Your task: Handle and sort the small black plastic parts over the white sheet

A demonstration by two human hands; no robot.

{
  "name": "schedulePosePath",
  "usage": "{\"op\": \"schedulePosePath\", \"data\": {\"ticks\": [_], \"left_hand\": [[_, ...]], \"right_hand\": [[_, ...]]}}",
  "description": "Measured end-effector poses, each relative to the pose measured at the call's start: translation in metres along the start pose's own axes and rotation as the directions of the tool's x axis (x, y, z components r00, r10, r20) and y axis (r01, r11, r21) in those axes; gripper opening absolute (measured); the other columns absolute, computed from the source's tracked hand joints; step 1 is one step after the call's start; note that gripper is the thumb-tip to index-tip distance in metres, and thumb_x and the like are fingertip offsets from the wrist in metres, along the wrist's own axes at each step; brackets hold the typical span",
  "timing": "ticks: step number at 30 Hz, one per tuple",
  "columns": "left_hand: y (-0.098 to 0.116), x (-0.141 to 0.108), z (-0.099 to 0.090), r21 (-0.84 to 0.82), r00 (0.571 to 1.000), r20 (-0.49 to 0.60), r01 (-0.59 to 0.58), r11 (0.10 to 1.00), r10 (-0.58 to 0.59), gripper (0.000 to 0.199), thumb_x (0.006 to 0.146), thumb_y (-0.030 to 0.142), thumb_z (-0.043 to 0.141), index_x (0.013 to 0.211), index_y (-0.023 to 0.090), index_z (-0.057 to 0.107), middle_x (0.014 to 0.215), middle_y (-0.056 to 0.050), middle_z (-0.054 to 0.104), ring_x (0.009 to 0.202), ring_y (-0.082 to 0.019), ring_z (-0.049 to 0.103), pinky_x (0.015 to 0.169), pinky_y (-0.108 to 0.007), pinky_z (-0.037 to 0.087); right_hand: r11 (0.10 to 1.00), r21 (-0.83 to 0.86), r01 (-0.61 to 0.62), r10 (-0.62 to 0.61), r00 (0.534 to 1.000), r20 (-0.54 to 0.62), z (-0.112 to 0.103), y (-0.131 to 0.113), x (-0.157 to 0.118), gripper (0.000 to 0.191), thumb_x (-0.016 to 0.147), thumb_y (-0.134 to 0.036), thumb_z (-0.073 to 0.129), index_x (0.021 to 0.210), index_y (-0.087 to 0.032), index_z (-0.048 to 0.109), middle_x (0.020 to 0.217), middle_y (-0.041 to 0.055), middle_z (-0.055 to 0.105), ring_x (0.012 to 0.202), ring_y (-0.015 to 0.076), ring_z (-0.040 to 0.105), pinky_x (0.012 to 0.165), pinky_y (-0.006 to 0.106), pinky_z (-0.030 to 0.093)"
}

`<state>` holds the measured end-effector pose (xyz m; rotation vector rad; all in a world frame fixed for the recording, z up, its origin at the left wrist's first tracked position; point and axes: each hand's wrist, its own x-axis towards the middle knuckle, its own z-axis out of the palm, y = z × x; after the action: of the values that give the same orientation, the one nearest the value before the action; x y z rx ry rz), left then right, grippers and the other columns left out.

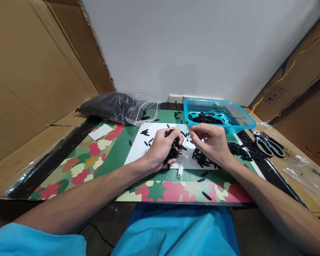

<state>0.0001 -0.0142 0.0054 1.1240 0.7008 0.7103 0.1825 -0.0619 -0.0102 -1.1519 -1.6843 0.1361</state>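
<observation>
My left hand (pixel 159 146) is closed around a bunch of small, slim black pieces (pixel 172 153), which stick out between thumb and fingers. Just to its right, my right hand (pixel 212 141) has thumb and fingertips drawn together in a pinch; whatever it may hold is too small to make out. Under the right hand lies a loose pile of the same black pieces (pixel 201 160). Both hands are over a white sheet (pixel 135 151) with more pieces scattered on it. A narrow clear strip (pixel 180 167) runs between the hands.
Behind the right hand stands a blue plastic basket (pixel 244 122) with black pieces inside. A filled zip bag (pixel 106 106) lies at the back left. Scissors (pixel 269 145) and a small clear bag (pixel 301 172) are at the right. Cardboard walls (pixel 37 46) flank the table.
</observation>
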Motion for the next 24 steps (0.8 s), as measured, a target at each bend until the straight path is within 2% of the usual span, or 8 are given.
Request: {"op": "schedulePosePath", "data": {"ticks": [3, 6, 10, 15, 18, 20, 22, 24], "left_hand": [[0.001, 0.0, 0.0, -0.032, 1.0, 0.002, 0.024, 0.999, -0.024, 0.033, 0.084, 0.045, 0.078, 0.078, 0.019, 0.057, 0.076, 0.003, 0.051, 0.053, -0.008, 0.049, 0.029, -0.012, 0.027], [0.0, 0.0, 0.0, -0.044, 1.0, -0.003, 0.026, 0.999, -0.026, 0.033, 0.083, 0.044, 0.078, 0.078, 0.019, 0.058, 0.076, 0.003, 0.051, 0.053, -0.008, 0.05, 0.03, -0.011, 0.028], [0.001, -0.001, -0.001, -0.017, 0.999, 0.011, 0.031, 0.999, -0.031, 0.034, 0.084, 0.046, 0.077, 0.076, 0.018, 0.058, 0.076, 0.002, 0.052, 0.052, -0.007, 0.049, 0.029, -0.012, 0.027], [0.004, -0.001, -0.002, -0.054, 0.99, 0.072, 0.127, 0.99, -0.123, 0.031, 0.087, 0.045, 0.074, 0.08, 0.02, 0.057, 0.076, 0.004, 0.05, 0.051, -0.007, 0.046, 0.028, -0.012, 0.026], [0.005, -0.002, -0.004, -0.069, 0.982, 0.099, 0.168, 0.983, -0.16, 0.029, 0.086, 0.044, 0.074, 0.082, 0.021, 0.056, 0.078, 0.004, 0.05, 0.05, -0.006, 0.044, 0.028, -0.012, 0.026], [0.006, -0.002, -0.005, -0.071, 0.979, 0.107, 0.179, 0.981, -0.171, 0.03, 0.086, 0.044, 0.074, 0.082, 0.021, 0.055, 0.078, 0.004, 0.049, 0.05, -0.007, 0.044, 0.028, -0.012, 0.026], [0.006, -0.002, -0.006, -0.079, 0.977, 0.11, 0.191, 0.978, -0.182, 0.031, 0.085, 0.045, 0.075, 0.083, 0.021, 0.056, 0.078, 0.004, 0.049, 0.05, -0.007, 0.044, 0.028, -0.012, 0.025], [0.006, -0.002, -0.006, -0.08, 0.975, 0.117, 0.2, 0.977, -0.19, 0.033, 0.085, 0.047, 0.076, 0.082, 0.021, 0.055, 0.078, 0.004, 0.049, 0.05, -0.007, 0.044, 0.028, -0.012, 0.025]], "right_hand": [[0.999, 0.003, 0.04, -0.04, 0.998, 0.05, 0.002, 0.001, -0.002, 0.013, 0.1, -0.022, 0.061, 0.092, -0.02, 0.071, 0.083, 0.0036, 0.073, 0.064, 0.013, 0.066, 0.062, 0.025, 0.055], [0.993, -0.064, 0.103, -0.097, 0.991, 0.094, 0.005, 0.004, -0.004, 0.011, 0.101, -0.025, 0.062, 0.094, -0.021, 0.069, 0.081, 0.0033, 0.072, 0.066, 0.0139, 0.067, 0.062, 0.025, 0.054], [0.976, -0.131, 0.173, -0.161, 0.982, 0.1, 0.009, 0.007, -0.006, 0.012, 0.103, -0.022, 0.06, 0.096, -0.021, 0.069, 0.079, 0.0034, 0.07, 0.067, 0.0146, 0.066, 0.063, 0.026, 0.053], [0.926, -0.282, 0.249, -0.232, 0.968, 0.094, -0.002, 0.015, -0.002, 0.016, 0.104, -0.021, 0.057, 0.096, -0.02, 0.07, 0.082, 0.0049, 0.072, 0.07, 0.0159, 0.066, 0.066, 0.028, 0.05], [0.88, -0.437, 0.187, -0.201, 0.979, 0.014, -0.019, 0.029, 0.005, 0.016, 0.102, -0.024, 0.058, 0.093, -0.021, 0.071, 0.082, 0.0058, 0.074, 0.074, 0.0191, 0.066, 0.07, 0.032, 0.049], [0.795, -0.604, 0.054, -0.142, 0.985, -0.1, -0.031, 0.041, 0.011, 0.017, 0.101, -0.025, 0.058, 0.093, -0.021, 0.073, 0.085, 0.0085, 0.075, 0.081, 0.0243, 0.065, 0.073, 0.037, 0.048], [0.666, -0.745, -0.027, -0.093, 0.989, -0.118, -0.042, 0.05, 0.015, 0.018, 0.101, -0.026, 0.058, 0.105, -0.019, 0.075, 0.1, 0.014, 0.075, 0.095, 0.0311, 0.063, 0.083, 0.045, 0.049], [0.618, -0.784, -0.056, -0.071, 0.989, -0.127, -0.047, 0.054, 0.017, 0.026, 0.101, -0.027, 0.058, 0.121, -0.019, 0.073, 0.112, 0.0171, 0.073, 0.104, 0.035, 0.061, 0.089, 0.052, 0.049]]}}
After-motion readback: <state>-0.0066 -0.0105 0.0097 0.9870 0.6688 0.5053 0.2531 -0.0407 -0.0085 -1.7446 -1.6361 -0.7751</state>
